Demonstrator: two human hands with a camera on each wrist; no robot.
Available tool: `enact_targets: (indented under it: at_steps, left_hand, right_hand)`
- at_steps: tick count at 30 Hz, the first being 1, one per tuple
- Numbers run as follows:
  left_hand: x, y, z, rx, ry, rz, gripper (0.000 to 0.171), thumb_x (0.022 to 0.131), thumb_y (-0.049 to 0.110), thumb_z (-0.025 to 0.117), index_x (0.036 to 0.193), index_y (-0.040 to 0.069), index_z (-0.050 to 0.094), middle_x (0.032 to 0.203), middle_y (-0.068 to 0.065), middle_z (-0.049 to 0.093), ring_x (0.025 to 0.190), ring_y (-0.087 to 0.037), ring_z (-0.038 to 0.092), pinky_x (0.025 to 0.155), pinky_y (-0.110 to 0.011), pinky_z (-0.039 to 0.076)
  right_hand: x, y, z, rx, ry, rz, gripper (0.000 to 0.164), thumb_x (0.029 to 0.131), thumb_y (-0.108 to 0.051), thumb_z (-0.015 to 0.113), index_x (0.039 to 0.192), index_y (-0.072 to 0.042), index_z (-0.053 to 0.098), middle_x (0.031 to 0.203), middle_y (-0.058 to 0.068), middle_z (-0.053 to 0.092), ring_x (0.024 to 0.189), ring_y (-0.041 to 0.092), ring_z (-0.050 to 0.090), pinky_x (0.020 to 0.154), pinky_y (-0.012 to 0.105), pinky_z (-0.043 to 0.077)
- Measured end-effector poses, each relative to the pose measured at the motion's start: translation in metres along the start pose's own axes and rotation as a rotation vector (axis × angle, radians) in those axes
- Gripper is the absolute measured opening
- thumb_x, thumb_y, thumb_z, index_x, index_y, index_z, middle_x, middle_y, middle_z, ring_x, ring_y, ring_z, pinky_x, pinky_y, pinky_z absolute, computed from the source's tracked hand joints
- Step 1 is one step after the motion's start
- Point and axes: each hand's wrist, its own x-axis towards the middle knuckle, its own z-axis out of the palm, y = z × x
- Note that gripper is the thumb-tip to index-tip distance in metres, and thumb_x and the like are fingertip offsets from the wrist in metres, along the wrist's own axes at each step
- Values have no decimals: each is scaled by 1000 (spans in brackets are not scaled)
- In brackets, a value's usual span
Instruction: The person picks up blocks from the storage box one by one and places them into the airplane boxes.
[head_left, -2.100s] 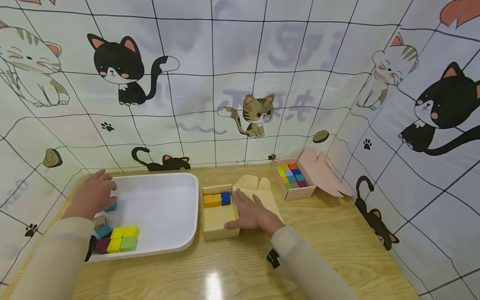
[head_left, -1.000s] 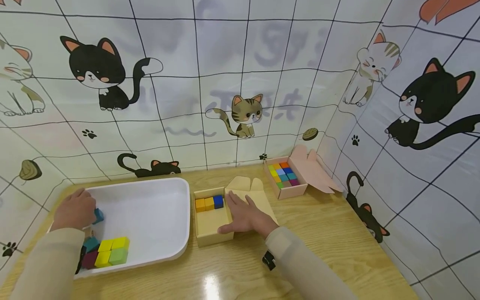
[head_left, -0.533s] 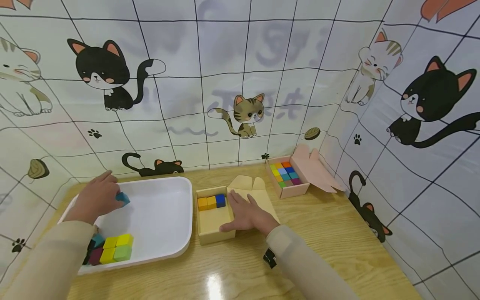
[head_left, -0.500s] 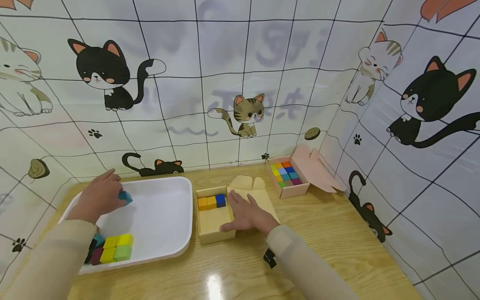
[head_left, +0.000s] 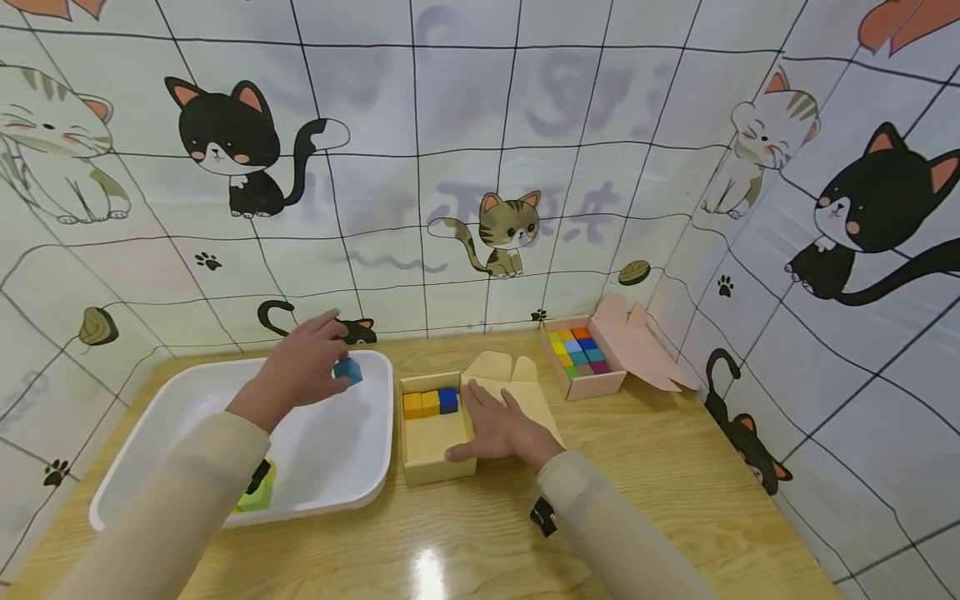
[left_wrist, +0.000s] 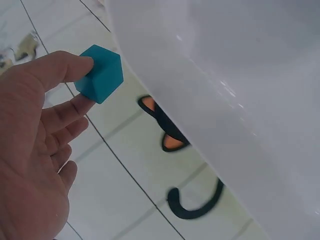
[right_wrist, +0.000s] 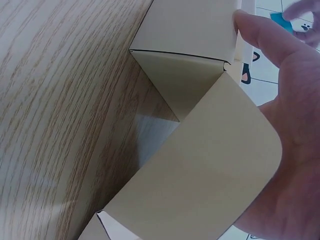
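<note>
My left hand pinches a teal cube between thumb and fingertips over the right back of the white tray. In the left wrist view, the cube sits at the thumb tip, with the other fingers loosely bent. My right hand rests with spread fingers on the side of the cream cardboard box and its folded-back lid. Two orange cubes and a blue cube line the box's back wall. In the right wrist view, the thumb touches the box's front wall.
Beyond, to the right, stands a pink box with its lid open, filled with rows of colored cubes. A light green cube shows in the tray; my left sleeve hides the cubes beside it. A cat-print sheet walls the wooden table.
My left hand has picked up the teal cube at the tray's left side and carried it rightward toward the cream box. My right hand has stayed on the box; the head view shifted slightly.
</note>
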Motion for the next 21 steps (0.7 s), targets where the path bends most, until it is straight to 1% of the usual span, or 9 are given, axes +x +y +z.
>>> enact_targets:
  at_steps: [3,6,9,12,15,19,21]
  left_hand:
    - [9,17,-1,14,27,60,24,78,30,77,88,8,72,131,-14,59,145,-39,31,117,-52,33]
    - [16,36,-2,37,41,118,26,79,32,75,88,8,71,130,-13,59,145,-37,32,119,-49,31]
    - [23,53,0,61,33,168,27,81,35,73,87,9,71,130,-12,60,145,-36,33,120,-47,30]
    - [28,68,6,67,-3,195,25,81,35,71,87,10,71,131,-10,60,146,-34,32,121,-46,29]
    - [31,79,17,84,-59,213,26,81,36,72,88,11,72,131,-8,60,146,-32,31,121,-45,30]
    - [32,88,30,122,-149,217,32,79,40,75,91,11,74,131,-7,59,147,-29,30,122,-43,28]
    - [32,90,35,137,-182,212,33,79,40,76,91,9,73,130,-6,59,147,-28,30,122,-42,27]
  right_hand:
    - [0,0,0,-7,-2,0,109,82,-64,63,157,-7,8,166,11,5,154,23,11,125,54,2]
    - [1,0,1,-17,-1,1,108,83,-64,63,157,-8,8,166,10,5,154,22,10,125,53,2]
    - [1,0,-1,-13,1,3,107,83,-63,63,157,-7,8,166,11,6,154,23,10,125,54,2]
    - [2,0,-1,-7,1,3,106,84,-62,63,157,-6,9,166,12,7,154,24,10,124,55,3]
    - [2,1,-1,-10,2,2,106,84,-62,63,157,-6,9,165,12,7,154,24,10,124,55,4]
    - [3,1,0,-14,5,0,107,84,-62,63,157,-6,8,166,11,6,154,24,11,124,56,5]
    - [3,1,1,-16,7,-2,107,84,-62,63,157,-6,8,166,11,6,154,24,11,124,56,6]
